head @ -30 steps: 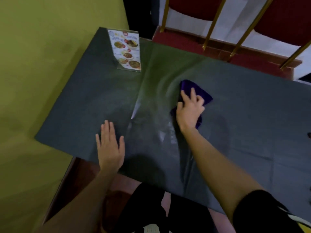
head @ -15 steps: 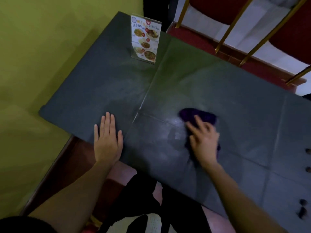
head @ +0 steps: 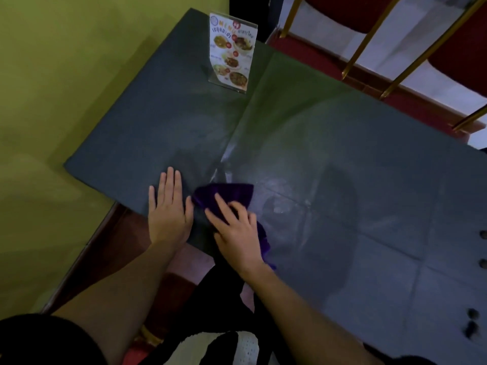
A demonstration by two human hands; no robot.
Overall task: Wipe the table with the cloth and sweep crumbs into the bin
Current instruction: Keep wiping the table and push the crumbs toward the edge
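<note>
We press the cloth (head: 226, 196) under our right hand (head: 234, 233) at the table's (head: 342, 159) near edge — fingers spread flat on it, long axis toward the far edge; our left hand (head: 168, 209) lies open, palm down, just beside.

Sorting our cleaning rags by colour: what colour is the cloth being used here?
Dark purple; the cloth shows in the head view, under the right hand.

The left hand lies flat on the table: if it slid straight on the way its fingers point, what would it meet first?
Probably nothing near: the left hand points up the bare table, and the menu stand looks off to its right.
</note>
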